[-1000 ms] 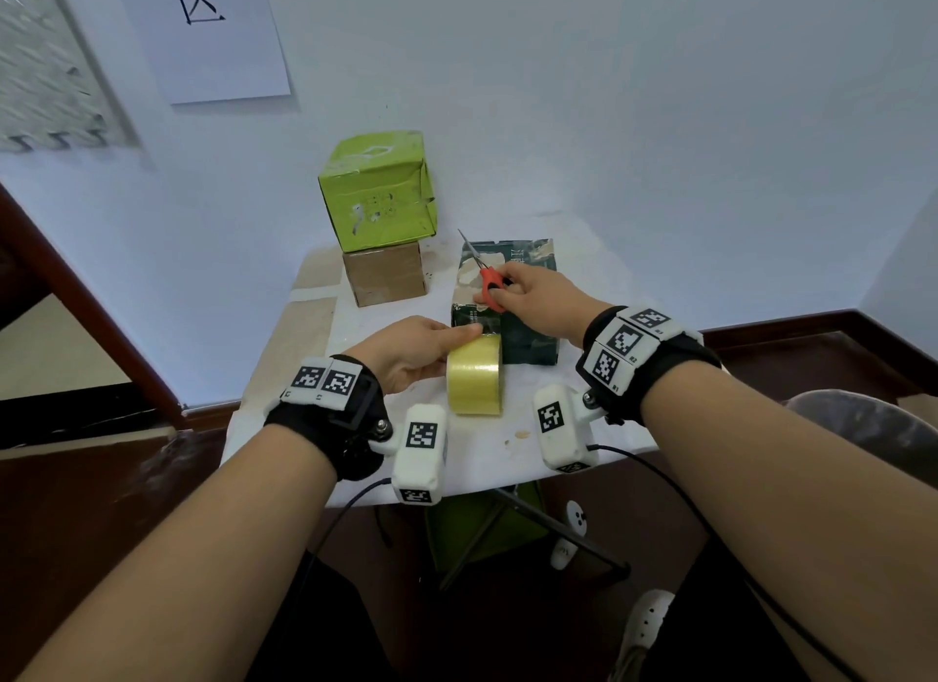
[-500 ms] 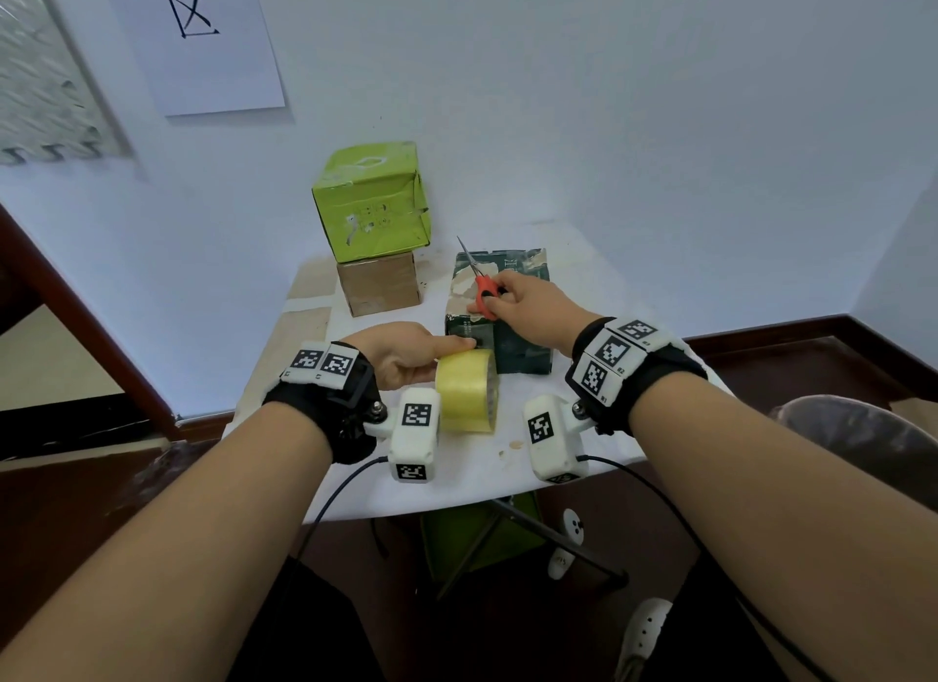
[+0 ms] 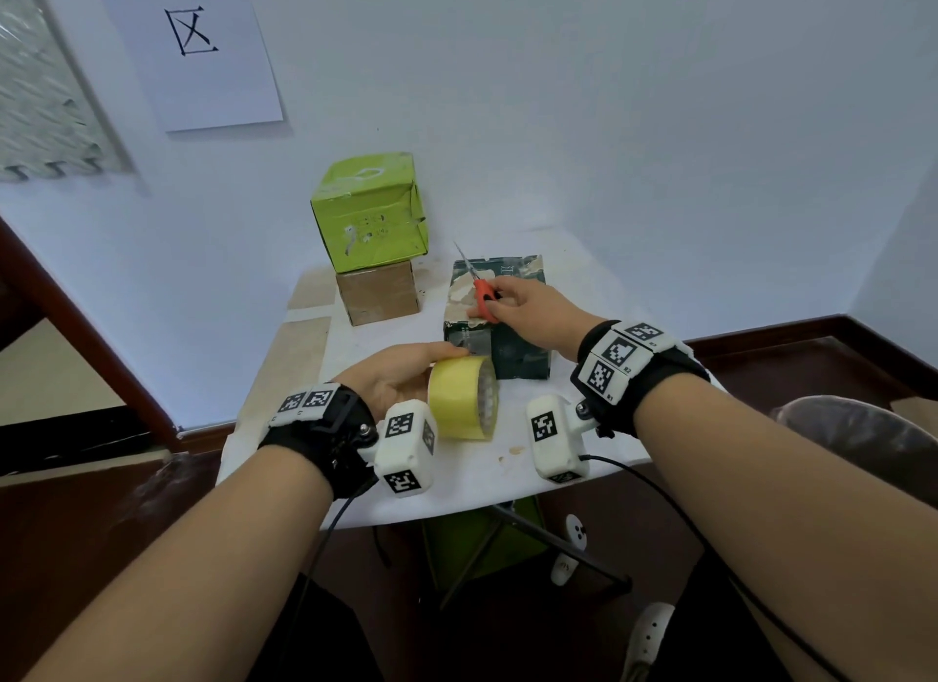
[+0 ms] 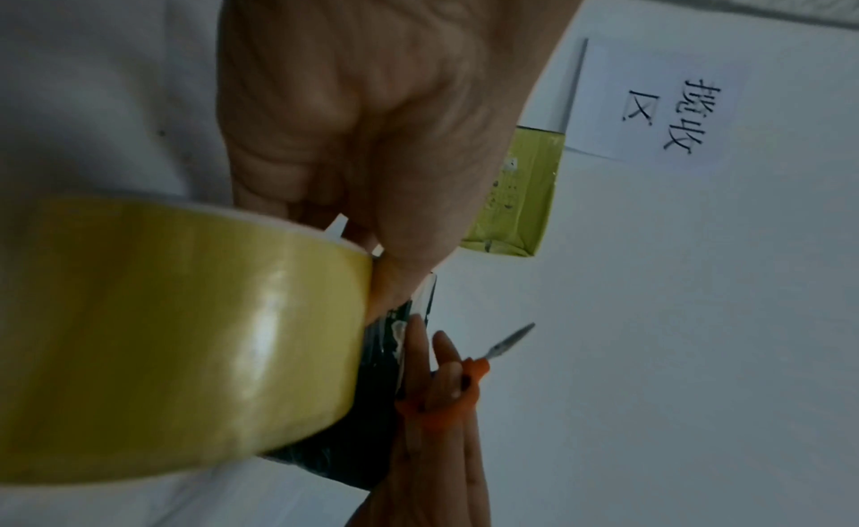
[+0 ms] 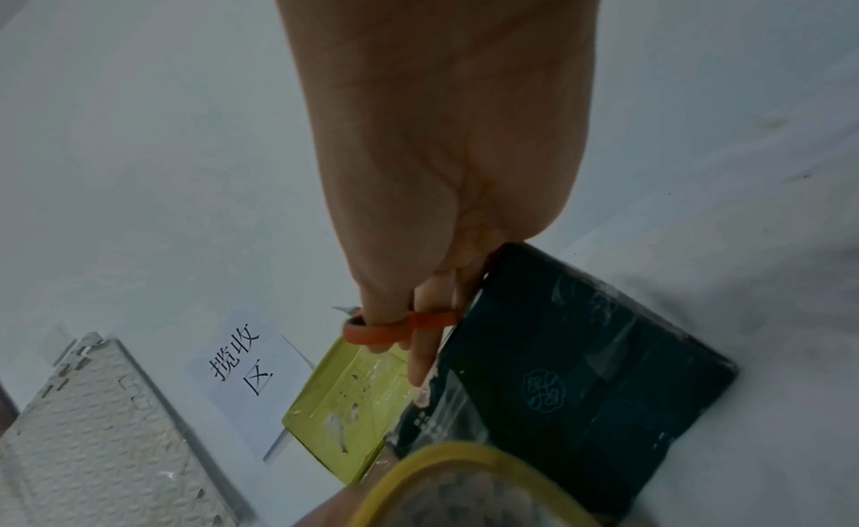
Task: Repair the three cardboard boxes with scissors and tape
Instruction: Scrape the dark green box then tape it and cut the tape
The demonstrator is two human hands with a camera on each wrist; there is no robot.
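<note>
The left hand [image 3: 401, 377] curls its fingers [image 4: 325, 189] around the yellow tape roll [image 3: 463, 396], standing on edge on the white surface [image 3: 457, 483]. Just past them sits the dark box [image 3: 507, 326]. On its top, the right hand [image 3: 533, 311] holds the orange scissors [image 3: 482, 298], fingers [image 5: 420, 351] through the loops, blades pointing away. Farther back, left of both hands, a green box [image 3: 370, 214] sits on a brown box [image 3: 378, 293].

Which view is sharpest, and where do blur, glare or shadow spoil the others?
Head view: sharpest, evenly lit, edges bent by the wide lens. Left wrist view: tape roll blurred with a glare streak, left hand shadowed. Right wrist view: dim, roll soft at the bottom edge.
</note>
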